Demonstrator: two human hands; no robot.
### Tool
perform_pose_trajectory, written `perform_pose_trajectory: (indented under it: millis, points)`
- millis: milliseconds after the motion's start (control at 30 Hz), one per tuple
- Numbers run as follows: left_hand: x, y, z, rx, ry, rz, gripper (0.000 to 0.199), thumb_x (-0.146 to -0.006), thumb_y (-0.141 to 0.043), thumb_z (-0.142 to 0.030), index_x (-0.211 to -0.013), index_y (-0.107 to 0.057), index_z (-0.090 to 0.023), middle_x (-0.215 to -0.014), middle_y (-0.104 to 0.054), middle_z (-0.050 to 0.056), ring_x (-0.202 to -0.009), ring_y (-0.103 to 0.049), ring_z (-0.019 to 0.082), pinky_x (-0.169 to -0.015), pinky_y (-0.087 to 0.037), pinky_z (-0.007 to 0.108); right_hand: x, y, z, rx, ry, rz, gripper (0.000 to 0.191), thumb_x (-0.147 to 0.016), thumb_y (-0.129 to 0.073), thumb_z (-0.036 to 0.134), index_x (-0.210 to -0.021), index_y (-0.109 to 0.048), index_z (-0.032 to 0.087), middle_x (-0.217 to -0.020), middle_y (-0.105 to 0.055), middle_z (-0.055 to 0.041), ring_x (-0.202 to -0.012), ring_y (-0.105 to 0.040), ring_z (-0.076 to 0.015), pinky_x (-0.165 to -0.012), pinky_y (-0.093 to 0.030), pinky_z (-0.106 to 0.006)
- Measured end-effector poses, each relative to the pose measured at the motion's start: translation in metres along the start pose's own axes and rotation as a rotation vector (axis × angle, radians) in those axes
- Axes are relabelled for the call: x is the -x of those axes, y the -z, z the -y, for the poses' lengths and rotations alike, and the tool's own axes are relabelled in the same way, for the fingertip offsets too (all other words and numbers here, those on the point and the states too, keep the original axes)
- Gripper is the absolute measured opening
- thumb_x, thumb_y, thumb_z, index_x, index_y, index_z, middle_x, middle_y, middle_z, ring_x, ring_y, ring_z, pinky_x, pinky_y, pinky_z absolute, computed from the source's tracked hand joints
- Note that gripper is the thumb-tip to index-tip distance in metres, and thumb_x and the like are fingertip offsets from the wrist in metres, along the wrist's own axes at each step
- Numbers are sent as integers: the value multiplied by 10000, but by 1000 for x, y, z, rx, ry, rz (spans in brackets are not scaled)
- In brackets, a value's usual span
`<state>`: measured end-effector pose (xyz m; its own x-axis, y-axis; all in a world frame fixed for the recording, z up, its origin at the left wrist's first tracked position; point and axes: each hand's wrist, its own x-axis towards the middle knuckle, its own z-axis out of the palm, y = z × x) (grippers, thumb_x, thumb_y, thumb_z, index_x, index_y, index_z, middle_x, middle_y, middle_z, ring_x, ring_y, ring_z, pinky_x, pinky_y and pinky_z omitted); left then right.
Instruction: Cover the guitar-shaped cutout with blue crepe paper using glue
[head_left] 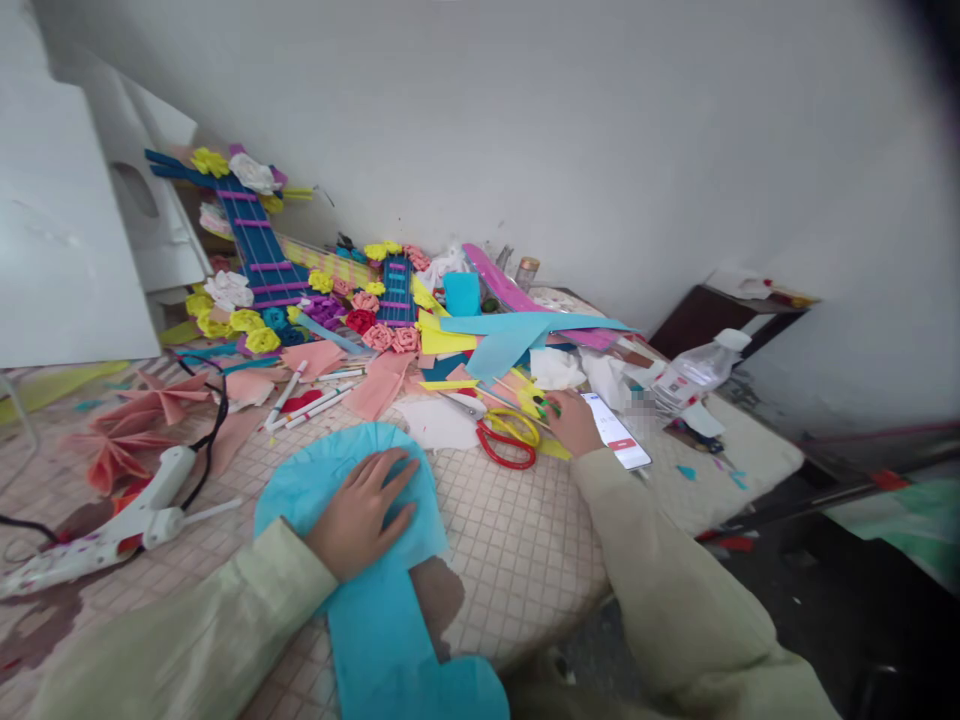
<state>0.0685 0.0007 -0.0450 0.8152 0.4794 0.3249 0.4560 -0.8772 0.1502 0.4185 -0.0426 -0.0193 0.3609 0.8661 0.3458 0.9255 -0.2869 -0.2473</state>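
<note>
A large light-blue paper shape, rounded at the top with a narrower strip below, lies on the tiled-pattern tabletop. My left hand rests flat on its round part, fingers spread. Farther right, my right hand is beside a phone with a lit screen. Its fingers are curled at a small green and yellow piece, too small to make out well. Just left of that hand are scissors with red handles and a yellow-handled pair.
A white glue gun with a black cord lies at the left, near folded pink paper. Paper flowers and colored paper pile along the wall. A plastic bottle leans at the right.
</note>
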Motion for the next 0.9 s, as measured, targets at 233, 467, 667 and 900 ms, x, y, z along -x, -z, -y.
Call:
perform_pose_trajectory:
  millis: [233,467,667,900]
  points:
    - [0,0,1,-2,-4,5,453,-862,-405,-377,-1261,-460,-172,-1291,-446,136,-1189,-417,297,-962,-396,479,46,19,-9,39,42,226,163,-771,-536,197,-879,-656,178,-833,-656,-70,-734,-593,-189,-677,-429,-286]
    - [-1,-1,3,-6,3,14,458,-859,-405,-381,-1260,-466,-168,-1297,-441,138,-1190,-417,303,-961,-399,473,59,22,-16,74,5,320,193,-761,-574,245,-887,-668,131,-846,-623,-122,-801,-582,-246,-724,-434,-350]
    - [0,-2,4,0,1,2,451,-850,-423,-372,-1251,-481,-173,-1289,-454,136,-1186,-425,303,-962,-402,463,55,21,-16,31,-27,324,188,-749,-587,232,-894,-645,126,-930,-611,-117,-896,-569,-233,-793,-423,-332]
    - [-1,2,2,0,-14,-7,443,-857,-408,-385,-1239,-483,-173,-1268,-475,133,-1162,-447,295,-946,-414,476,51,17,-13,-54,-138,313,197,-745,-588,321,-860,-624,165,-773,-654,-58,-704,-611,-189,-621,-446,-293]
